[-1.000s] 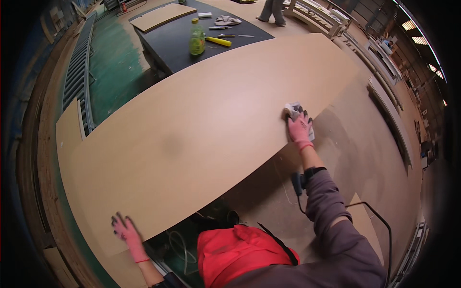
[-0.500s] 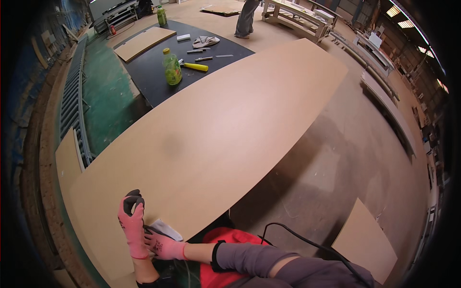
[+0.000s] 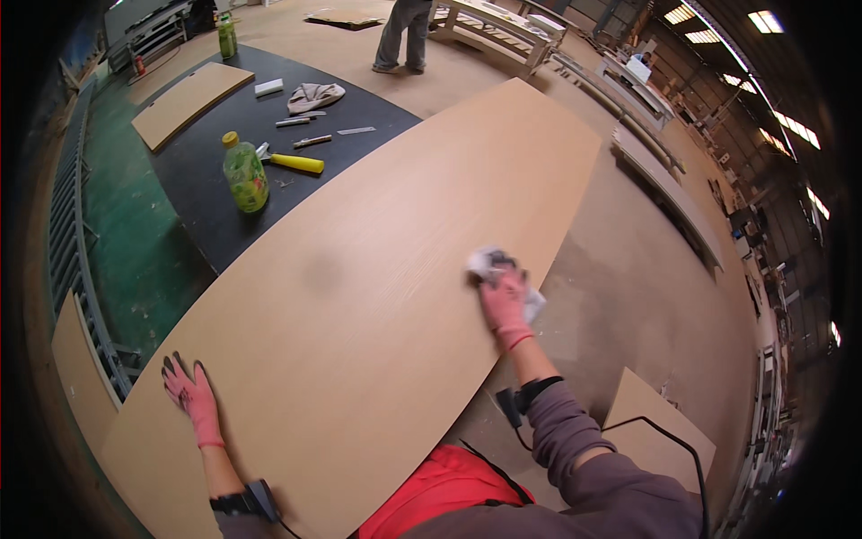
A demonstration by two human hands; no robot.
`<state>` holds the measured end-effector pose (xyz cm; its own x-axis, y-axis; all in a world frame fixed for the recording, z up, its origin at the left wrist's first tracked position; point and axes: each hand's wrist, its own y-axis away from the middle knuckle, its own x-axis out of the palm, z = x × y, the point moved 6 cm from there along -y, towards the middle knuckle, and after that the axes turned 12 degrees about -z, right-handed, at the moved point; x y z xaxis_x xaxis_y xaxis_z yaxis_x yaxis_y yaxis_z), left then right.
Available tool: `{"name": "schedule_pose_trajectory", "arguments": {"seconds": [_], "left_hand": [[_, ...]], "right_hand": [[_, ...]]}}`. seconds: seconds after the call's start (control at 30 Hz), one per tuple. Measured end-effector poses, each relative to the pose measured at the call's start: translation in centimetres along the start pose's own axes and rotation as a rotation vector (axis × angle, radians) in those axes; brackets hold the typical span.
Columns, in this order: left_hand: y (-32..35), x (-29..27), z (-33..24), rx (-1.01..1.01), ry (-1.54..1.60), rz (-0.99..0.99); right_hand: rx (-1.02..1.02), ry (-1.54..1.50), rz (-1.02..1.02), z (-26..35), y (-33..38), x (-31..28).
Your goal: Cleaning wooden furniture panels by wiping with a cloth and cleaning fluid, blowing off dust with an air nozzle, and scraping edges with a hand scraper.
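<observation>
A long, pale wood-coloured panel (image 3: 386, 296) stretches away in front of me. My right hand (image 3: 505, 301), in a pink glove with dark fingertips, presses a white cloth (image 3: 533, 306) against the panel near its right edge; hand and cloth are slightly blurred. On the near left part of the panel, my left hand (image 3: 191, 395) lies with spread fingers in a matching glove and holds nothing.
Beyond the panel, a dark table (image 3: 202, 189) carries a green bottle (image 3: 244, 175), a yellow-handled tool (image 3: 296, 163), a crumpled cloth (image 3: 316, 96) and a smaller board (image 3: 193, 101). A roller conveyor (image 3: 72, 207) runs along the left. A person (image 3: 404, 36) stands at the back.
Both hands were close together at the panel's near edge. My right hand has swung out to the right with the white cloth; my left has moved left and opened flat. The view has shifted.
</observation>
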<state>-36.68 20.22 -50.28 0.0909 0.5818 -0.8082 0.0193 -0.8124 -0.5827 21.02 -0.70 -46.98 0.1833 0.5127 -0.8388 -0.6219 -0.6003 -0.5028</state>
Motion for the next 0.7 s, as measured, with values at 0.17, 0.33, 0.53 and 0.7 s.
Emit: {"name": "schedule_pose_trajectory", "arguments": {"seconds": [0.17,0.33,0.53,0.7], "left_hand": [[-6.4,9.6,-1.4,-0.112,-0.205,0.268],[-8.5,6.9,-6.1,-0.196,-0.166,0.419],[-9.0,7.6,-6.7,-0.161,-0.152,0.313],[-8.8,8.2,-4.9,-0.188,-0.163,0.259]], "right_hand": [[0.014,-0.037,0.057,-3.0,5.3,-0.7],[-0.638,-0.273,0.817,13.4,15.2,-8.4],[-0.961,-0.786,0.794,20.1,15.0,-6.6],[-0.878,-0.795,0.524,24.0,5.6,-0.1]]}}
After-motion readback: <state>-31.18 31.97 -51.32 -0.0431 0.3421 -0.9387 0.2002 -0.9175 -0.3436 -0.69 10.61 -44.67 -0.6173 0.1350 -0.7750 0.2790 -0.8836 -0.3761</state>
